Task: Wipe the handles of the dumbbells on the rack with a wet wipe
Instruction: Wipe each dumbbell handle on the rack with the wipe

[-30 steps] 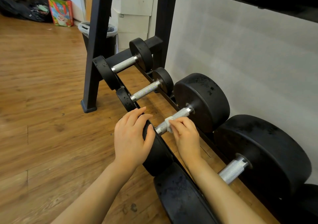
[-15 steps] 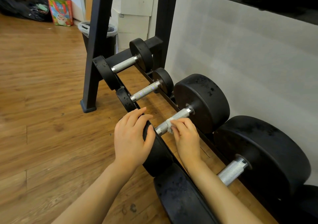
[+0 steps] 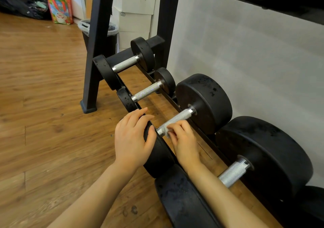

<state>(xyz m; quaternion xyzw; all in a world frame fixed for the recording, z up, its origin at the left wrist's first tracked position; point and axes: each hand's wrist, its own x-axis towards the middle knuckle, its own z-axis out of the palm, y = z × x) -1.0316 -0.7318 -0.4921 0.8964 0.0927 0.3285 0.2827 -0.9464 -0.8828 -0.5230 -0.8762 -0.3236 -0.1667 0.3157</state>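
Several black dumbbells with knurled silver handles lie across the low rack [image 3: 98, 52]. My right hand [image 3: 184, 140] pinches a white wet wipe [image 3: 167, 128] against the near end of the third dumbbell's handle [image 3: 182, 116]. My left hand [image 3: 131, 140] rests with relaxed fingers over that dumbbell's near black head [image 3: 157, 156]. The far head [image 3: 205, 101] stands to the right. A smaller dumbbell's handle [image 3: 148, 91] and another handle [image 3: 125, 64] lie further along the rack. The nearest large dumbbell's handle [image 3: 234, 172] shows past my right forearm.
Wooden floor [image 3: 43, 114] spreads to the left. A black bin with a clear liner [image 3: 87, 26] stands behind the rack's upright, white boxes [image 3: 136, 9] beside it. A colourful bag [image 3: 60, 9] and dark bags sit at the far left. A grey wall [image 3: 245, 61] backs the rack.
My right hand has slid the wipe a little toward the near end of the handle. My left hand stays on the near head.
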